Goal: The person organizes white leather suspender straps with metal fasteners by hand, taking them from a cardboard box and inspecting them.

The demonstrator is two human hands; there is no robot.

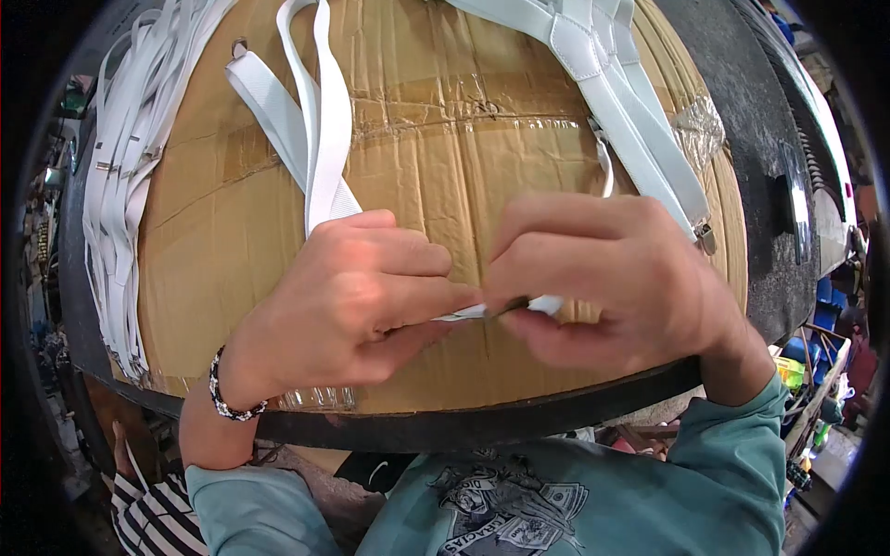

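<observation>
Both my hands meet over the cardboard, near its front edge. My left hand [357, 301] is closed, thumb and forefinger pinching the end of a white suspender strap [329, 139] that runs up and away behind the knuckles. My right hand [603, 283], somewhat blurred, pinches a small dark metal piece [508, 306], which looks like a clip or buckle, right at the strap end between the hands. Its exact shape is partly covered by the fingers. Just beyond the right hand lie white suspenders [630, 120] with a stitched patch and a metal clip [706, 239].
A bundle of white straps [120, 204] with metal fittings lies along the left side of the cardboard sheet [445, 185]. Under it is a dark round-edged table [783, 213]. Another strap end with a metal clip [239, 46] rests at the back. Clutter [825, 361] stands at the right.
</observation>
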